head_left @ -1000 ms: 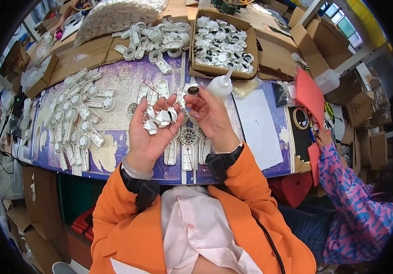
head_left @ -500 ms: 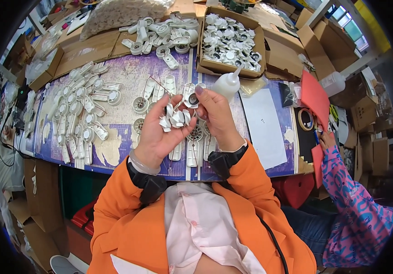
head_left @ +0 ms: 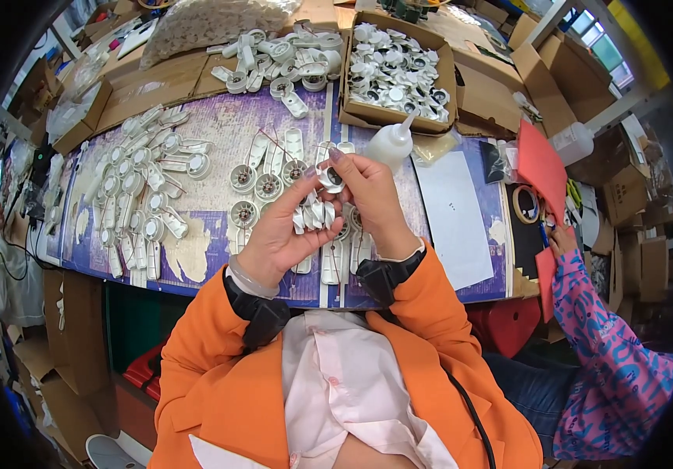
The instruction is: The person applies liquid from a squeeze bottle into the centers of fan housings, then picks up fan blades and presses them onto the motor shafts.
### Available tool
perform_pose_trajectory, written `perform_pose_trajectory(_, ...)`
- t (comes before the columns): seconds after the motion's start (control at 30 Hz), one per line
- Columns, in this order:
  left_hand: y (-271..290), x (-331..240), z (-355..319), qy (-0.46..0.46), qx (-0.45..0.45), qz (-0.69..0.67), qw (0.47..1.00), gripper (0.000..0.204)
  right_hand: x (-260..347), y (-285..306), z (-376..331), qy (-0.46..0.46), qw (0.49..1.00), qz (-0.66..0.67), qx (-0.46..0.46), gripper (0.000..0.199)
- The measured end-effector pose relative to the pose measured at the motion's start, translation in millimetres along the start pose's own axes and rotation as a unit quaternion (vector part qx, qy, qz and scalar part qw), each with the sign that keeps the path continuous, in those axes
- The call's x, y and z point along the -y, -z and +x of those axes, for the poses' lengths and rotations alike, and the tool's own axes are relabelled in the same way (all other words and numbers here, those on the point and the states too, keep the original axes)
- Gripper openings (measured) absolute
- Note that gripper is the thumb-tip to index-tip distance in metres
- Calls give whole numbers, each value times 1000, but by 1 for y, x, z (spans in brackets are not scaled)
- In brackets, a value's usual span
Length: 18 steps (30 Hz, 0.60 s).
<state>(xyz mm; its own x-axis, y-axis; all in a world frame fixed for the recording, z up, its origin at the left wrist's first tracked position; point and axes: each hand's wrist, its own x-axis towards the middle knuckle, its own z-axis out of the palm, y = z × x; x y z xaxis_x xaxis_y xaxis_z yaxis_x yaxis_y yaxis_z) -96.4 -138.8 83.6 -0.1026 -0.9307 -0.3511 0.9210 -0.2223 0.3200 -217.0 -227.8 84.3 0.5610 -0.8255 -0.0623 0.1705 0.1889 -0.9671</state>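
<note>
A dark-centred fan (head_left: 332,179) is pinched between the fingers of the right hand (head_left: 373,197), close to the cupped left hand (head_left: 280,232), in whose curled fingers a cluster (head_left: 315,215) of white fans is held. Around and beneath the hands, open housings (head_left: 243,178) with red wires are spread on the tabletop (head_left: 215,117), and a pile (head_left: 129,184) of housings is laid to the left. Beyond, a carton (head_left: 358,116) is filled with similar fans, a bottle (head_left: 390,147) is stood near it, and a paper (head_left: 454,227) is laid at the right.
</note>
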Motion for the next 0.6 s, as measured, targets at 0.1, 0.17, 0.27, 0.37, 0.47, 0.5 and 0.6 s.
perform_pose_trajectory(0.1,0,-1,-1,6,1,10,1000,17,0,1,0,8,1000,-23,19,31)
perform_pose_trajectory(0.17,-1,-1,-2,8,-10,4,1000,15,1,-1,-1,5,1000,-15,24,31)
perform_pose_trajectory(0.27,1,0,-1,6,-15,15,1000,15,2,-1,0,2,1000,0,30,32)
perform_pose_trajectory(0.37,-1,-1,-2,4,-17,27,999,16,-4,3,3,35,998,-39,39,35)
perform_pose_trajectory(0.47,-2,0,-3,4,-15,41,999,16,-1,4,0,31,998,-9,54,36)
perform_pose_trajectory(0.5,-2,0,-3,5,-14,35,999,16,0,5,0,30,998,6,62,37)
perform_pose_trajectory(0.6,-1,-2,-3,3,-10,24,1000,16,0,6,-1,10,995,47,92,38)
